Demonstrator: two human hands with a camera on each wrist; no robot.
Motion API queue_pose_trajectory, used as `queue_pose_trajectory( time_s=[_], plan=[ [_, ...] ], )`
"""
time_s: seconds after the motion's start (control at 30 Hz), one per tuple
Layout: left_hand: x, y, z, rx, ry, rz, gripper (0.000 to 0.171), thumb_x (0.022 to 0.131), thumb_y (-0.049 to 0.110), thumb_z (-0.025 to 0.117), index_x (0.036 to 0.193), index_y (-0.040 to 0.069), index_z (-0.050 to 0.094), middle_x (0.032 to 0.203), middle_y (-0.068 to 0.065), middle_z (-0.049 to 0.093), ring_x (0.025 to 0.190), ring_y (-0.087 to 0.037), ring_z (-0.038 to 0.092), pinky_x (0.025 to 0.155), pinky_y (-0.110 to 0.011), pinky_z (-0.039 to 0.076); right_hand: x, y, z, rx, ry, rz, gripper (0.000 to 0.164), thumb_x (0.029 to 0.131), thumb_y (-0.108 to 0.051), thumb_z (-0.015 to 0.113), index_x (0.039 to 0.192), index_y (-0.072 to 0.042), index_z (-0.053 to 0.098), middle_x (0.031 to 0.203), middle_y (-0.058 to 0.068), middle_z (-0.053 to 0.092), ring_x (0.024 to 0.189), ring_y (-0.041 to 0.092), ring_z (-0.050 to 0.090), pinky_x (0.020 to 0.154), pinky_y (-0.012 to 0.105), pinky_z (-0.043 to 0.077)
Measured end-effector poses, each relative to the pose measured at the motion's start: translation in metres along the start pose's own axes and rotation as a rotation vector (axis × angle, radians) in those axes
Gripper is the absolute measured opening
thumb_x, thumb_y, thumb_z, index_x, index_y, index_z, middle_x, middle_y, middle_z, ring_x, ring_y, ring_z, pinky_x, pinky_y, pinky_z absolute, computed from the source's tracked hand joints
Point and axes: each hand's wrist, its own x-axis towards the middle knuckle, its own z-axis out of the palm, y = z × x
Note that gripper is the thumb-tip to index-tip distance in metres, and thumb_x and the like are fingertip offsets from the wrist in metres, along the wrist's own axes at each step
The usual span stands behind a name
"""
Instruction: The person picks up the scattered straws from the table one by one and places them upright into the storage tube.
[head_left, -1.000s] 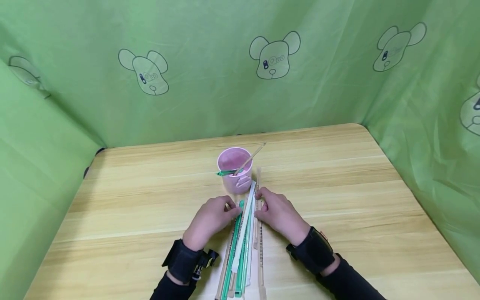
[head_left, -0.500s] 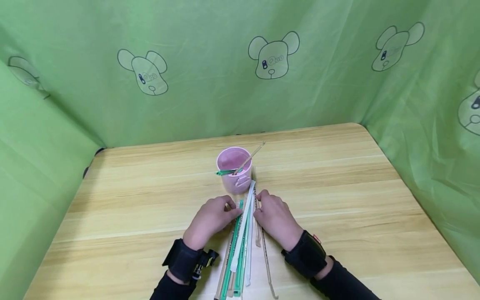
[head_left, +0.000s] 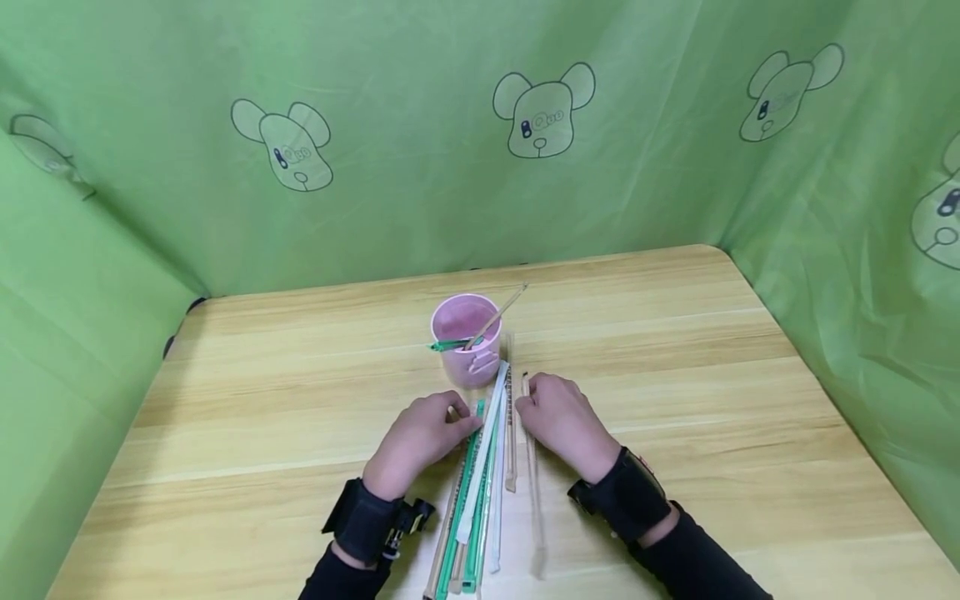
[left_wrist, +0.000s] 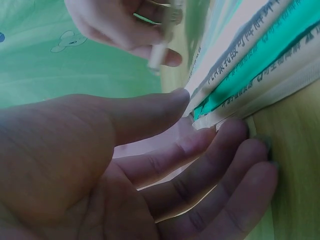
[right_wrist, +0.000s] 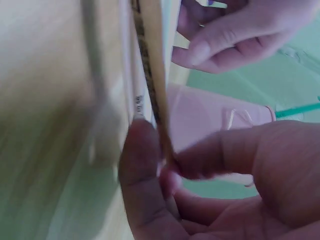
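Wrapped drinking straws lie in a loose lengthwise pile, with green straws [head_left: 463, 500], a white straw [head_left: 482, 458] and brown ones among them. At the far end of the pile my left hand [head_left: 422, 437] holds straw ends between thumb and fingers; the left wrist view shows printed wrappers [left_wrist: 245, 60] running from the fingertips. Right of the pile, my right hand [head_left: 562, 417] pinches one brown wrapped straw [head_left: 534, 500] near its far end, apart from the others. In the right wrist view thumb and fingers meet on a brown printed wrapper [right_wrist: 152, 65].
A pink cup [head_left: 459, 367] stands just beyond the pile, with a brown straw [head_left: 501, 313] and a green straw [head_left: 448, 344] leaning over its rim. Another brown straw [head_left: 511, 446] lies beside the pile. Green cloth [head_left: 420, 208] encloses the wooden table [head_left: 675, 375].
My right hand has shifted slightly right, drawing a brown straw away from the pile. Its near end has swung right. My left hand stays in place.
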Motion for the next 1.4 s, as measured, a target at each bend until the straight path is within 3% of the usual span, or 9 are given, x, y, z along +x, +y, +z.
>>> queue_pose_trajectory(
  time_s=[0.1,0.23,0.37,0.47,0.63,0.8,0.9,1.1,1.4],
  plan=[
    [0.0,-0.001,0.0,0.003,0.005,0.001,0.018,0.104,0.026,0.072,0.098,0.009,0.071,0.07,0.0,0.056,0.059,-0.017,0.051,0.057,-0.031,0.039,0.001,0.001,-0.005,0.036,0.002,-0.015,0.029,0.102,-0.011,0.057,0.076,-0.01,0.047,0.068,0.001,0.037,0.059,0.018,0.039,0.056,0.032,0.035],
    [0.001,-0.002,0.001,0.009,0.009,0.004,0.017,0.104,0.026,0.072,0.097,0.01,0.071,0.07,0.001,0.055,0.06,-0.016,0.051,0.058,-0.031,0.039,0.003,0.003,-0.007,0.083,-0.016,-0.022,0.018,0.107,-0.015,0.051,0.092,-0.008,0.058,0.075,0.004,0.052,0.067,0.02,0.052,0.064,0.035,0.044],
    [0.0,-0.002,0.001,0.018,0.022,0.018,0.017,0.103,0.025,0.072,0.097,0.01,0.07,0.072,0.001,0.057,0.063,-0.017,0.052,0.059,-0.031,0.04,0.006,0.004,-0.003,0.115,-0.031,-0.028,0.019,0.11,-0.017,0.047,0.106,-0.006,0.062,0.081,0.007,0.058,0.071,0.022,0.057,0.068,0.037,0.048],
    [0.0,0.0,0.001,0.028,0.032,0.024,0.017,0.103,0.025,0.072,0.098,0.009,0.069,0.073,0.0,0.057,0.064,-0.017,0.052,0.06,-0.031,0.04,0.005,0.004,0.005,0.121,-0.048,-0.045,0.017,0.109,-0.021,0.056,0.109,-0.006,0.063,0.081,0.005,0.059,0.07,0.02,0.057,0.066,0.036,0.048],
    [-0.001,0.001,0.002,0.045,0.052,0.026,0.017,0.102,0.024,0.075,0.098,0.009,0.068,0.074,0.0,0.057,0.065,-0.018,0.052,0.06,-0.031,0.039,0.002,0.001,0.019,0.099,-0.054,-0.083,0.027,0.098,-0.022,0.079,0.11,-0.004,0.064,0.078,0.0,0.065,0.069,0.014,0.061,0.065,0.034,0.05],
    [-0.002,0.002,0.003,0.04,0.063,0.037,0.017,0.1,0.024,0.076,0.097,0.009,0.067,0.074,0.0,0.056,0.063,-0.017,0.051,0.059,-0.031,0.038,0.0,-0.002,0.022,0.114,-0.058,-0.083,0.021,0.097,-0.007,0.076,0.114,0.001,0.064,0.074,0.0,0.068,0.06,0.014,0.065,0.059,0.033,0.052],
    [-0.003,0.002,0.004,0.031,0.06,0.035,0.017,0.1,0.024,0.076,0.098,0.009,0.067,0.073,0.0,0.056,0.063,-0.017,0.051,0.059,-0.031,0.038,0.001,-0.001,0.018,0.159,-0.092,-0.06,0.021,0.099,-0.004,0.069,0.118,0.003,0.063,0.073,0.001,0.069,0.053,0.019,0.064,0.054,0.033,0.051],
    [-0.003,0.002,0.005,0.023,0.06,0.04,0.016,0.101,0.023,0.076,0.099,0.009,0.067,0.074,0.0,0.056,0.063,-0.017,0.051,0.059,-0.031,0.038,0.003,0.0,-0.001,0.256,-0.104,-0.059,0.026,0.101,-0.008,0.063,0.124,0.004,0.062,0.085,0.007,0.073,0.06,0.024,0.066,0.057,0.035,0.051],
    [-0.004,0.002,0.007,0.037,0.061,0.059,0.021,0.096,0.018,0.08,0.107,0.004,0.067,0.077,-0.001,0.057,0.065,-0.018,0.052,0.062,-0.031,0.04,0.004,-0.012,-0.039,0.393,0.003,-0.118,0.032,0.106,-0.017,0.066,0.134,-0.004,0.06,0.109,0.013,0.069,0.08,0.028,0.072,0.071,0.047,0.063]
  ],
)
